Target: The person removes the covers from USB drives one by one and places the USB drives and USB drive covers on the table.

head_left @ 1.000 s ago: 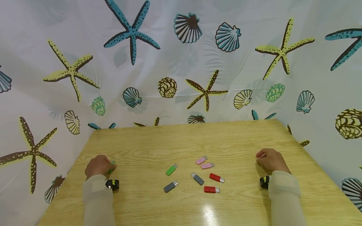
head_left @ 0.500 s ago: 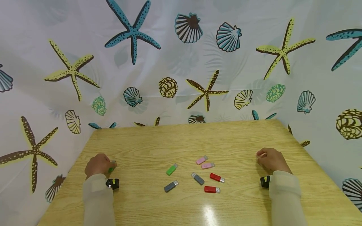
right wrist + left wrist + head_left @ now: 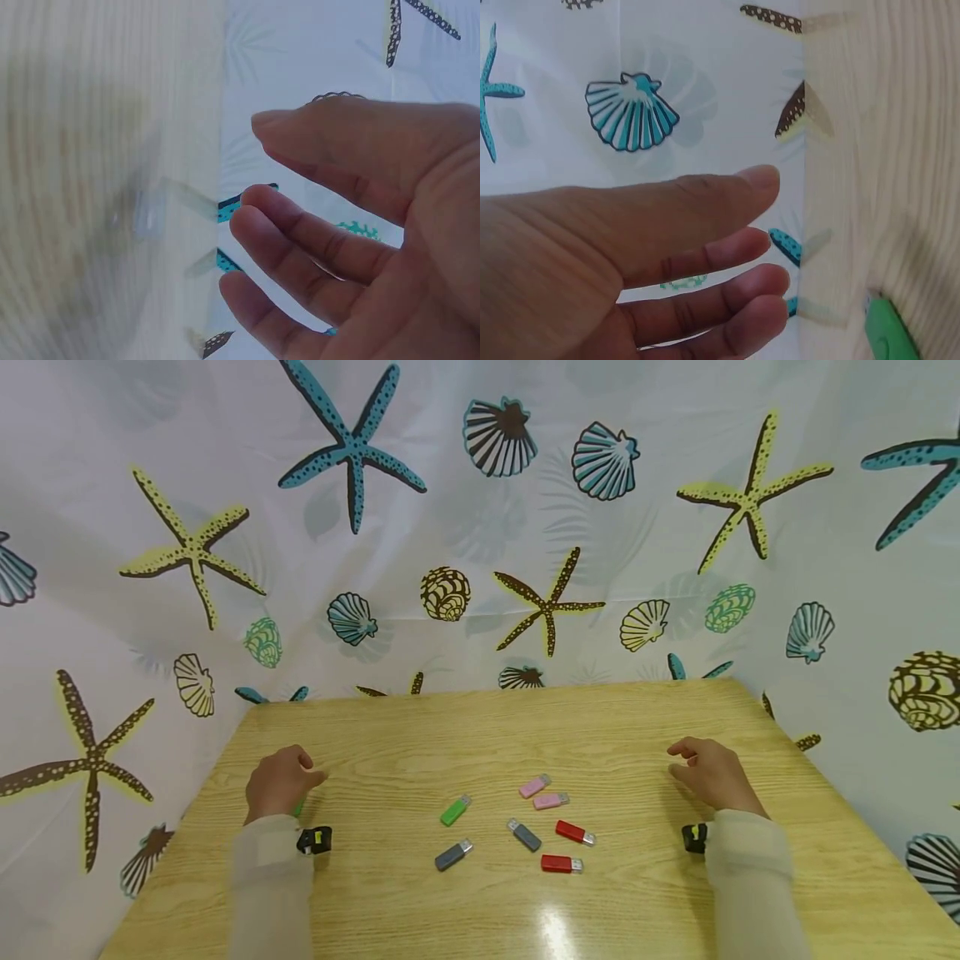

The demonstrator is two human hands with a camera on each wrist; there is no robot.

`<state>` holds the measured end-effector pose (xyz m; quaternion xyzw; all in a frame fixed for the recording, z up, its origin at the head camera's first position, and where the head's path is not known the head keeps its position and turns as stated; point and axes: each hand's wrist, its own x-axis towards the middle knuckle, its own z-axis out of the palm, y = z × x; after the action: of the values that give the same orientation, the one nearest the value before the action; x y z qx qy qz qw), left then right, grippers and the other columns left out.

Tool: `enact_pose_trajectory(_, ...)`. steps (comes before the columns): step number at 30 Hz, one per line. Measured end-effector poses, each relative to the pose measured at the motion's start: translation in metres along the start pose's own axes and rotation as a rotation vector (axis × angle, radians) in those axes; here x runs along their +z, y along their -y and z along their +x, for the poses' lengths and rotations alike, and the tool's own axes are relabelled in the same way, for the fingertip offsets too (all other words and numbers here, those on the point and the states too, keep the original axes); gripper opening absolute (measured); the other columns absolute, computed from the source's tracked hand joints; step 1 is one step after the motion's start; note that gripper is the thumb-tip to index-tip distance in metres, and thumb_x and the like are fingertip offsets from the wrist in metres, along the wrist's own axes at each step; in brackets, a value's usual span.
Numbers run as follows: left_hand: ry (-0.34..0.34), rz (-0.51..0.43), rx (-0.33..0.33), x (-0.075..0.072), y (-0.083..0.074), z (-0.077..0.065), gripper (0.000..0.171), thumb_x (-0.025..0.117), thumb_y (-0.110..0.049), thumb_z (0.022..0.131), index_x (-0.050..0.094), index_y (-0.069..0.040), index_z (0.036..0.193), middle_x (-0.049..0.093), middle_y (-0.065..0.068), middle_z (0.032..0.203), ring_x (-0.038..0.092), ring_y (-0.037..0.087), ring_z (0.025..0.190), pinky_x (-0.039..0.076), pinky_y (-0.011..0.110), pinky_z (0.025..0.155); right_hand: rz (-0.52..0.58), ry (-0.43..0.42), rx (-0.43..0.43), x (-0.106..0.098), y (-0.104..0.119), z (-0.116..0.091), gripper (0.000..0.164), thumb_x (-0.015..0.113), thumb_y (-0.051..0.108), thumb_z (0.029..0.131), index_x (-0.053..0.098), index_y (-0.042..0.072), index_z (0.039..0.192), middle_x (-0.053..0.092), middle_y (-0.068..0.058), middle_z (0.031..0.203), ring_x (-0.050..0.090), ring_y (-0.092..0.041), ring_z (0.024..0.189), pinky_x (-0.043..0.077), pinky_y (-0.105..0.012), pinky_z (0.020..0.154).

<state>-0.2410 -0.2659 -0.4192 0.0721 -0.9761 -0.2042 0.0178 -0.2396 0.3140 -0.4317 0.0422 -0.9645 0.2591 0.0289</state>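
At the left of the table, my left hand [image 3: 279, 783] is raised over a green USB stick [image 3: 887, 330], its fingers loosely bent and thumb apart with nothing between them. The head view shows only a sliver of that stick beside the wrist. My right hand [image 3: 712, 772] hovers over the right side, fingers relaxed and holding nothing. Between the hands lie another green USB stick [image 3: 453, 811], two pink sticks [image 3: 534, 786], two grey sticks [image 3: 525, 834] and two red sticks [image 3: 572, 831], spread loosely.
The wooden table [image 3: 420, 743] runs back to a white curtain [image 3: 420, 527] printed with starfish and shells, which also hangs along both sides. A bright light reflection shows on the table's near part.
My left hand has let go of the green USB stick and lifted slightly forward and right. My right hand has shifted a little forward and left, its fingers spreading apart.
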Motion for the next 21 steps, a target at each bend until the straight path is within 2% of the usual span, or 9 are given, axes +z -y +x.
enact_pose_trajectory(11, -0.022, -0.015, 0.107, 0.009, -0.033, 0.001, 0.036, 0.073, -0.026, 0.084, 0.065, 0.002, 0.104, 0.071, 0.018, 0.090, 0.063, 0.025, 0.065, 0.052, 0.044, 0.059, 0.011, 0.037, -0.053, 0.010, 0.026, 0.008, 0.034, 0.064, 0.013, 0.091, 0.063, -0.004, 0.120, 0.057, -0.030, 0.121, 0.055, -0.045, 0.105, 0.049, -0.054, 0.081)
enact_pose_trajectory(21, -0.011, -0.034, 0.217, 0.019, -0.064, -0.003, 0.033, 0.074, -0.027, 0.083, 0.066, -0.002, 0.103, 0.069, 0.013, 0.090, 0.060, 0.021, 0.063, 0.051, 0.040, 0.057, -0.021, 0.018, -0.151, 0.017, 0.055, 0.011, 0.029, 0.066, 0.012, 0.090, 0.065, -0.001, 0.115, 0.060, -0.025, 0.115, 0.058, -0.041, 0.099, 0.051, -0.053, 0.080)
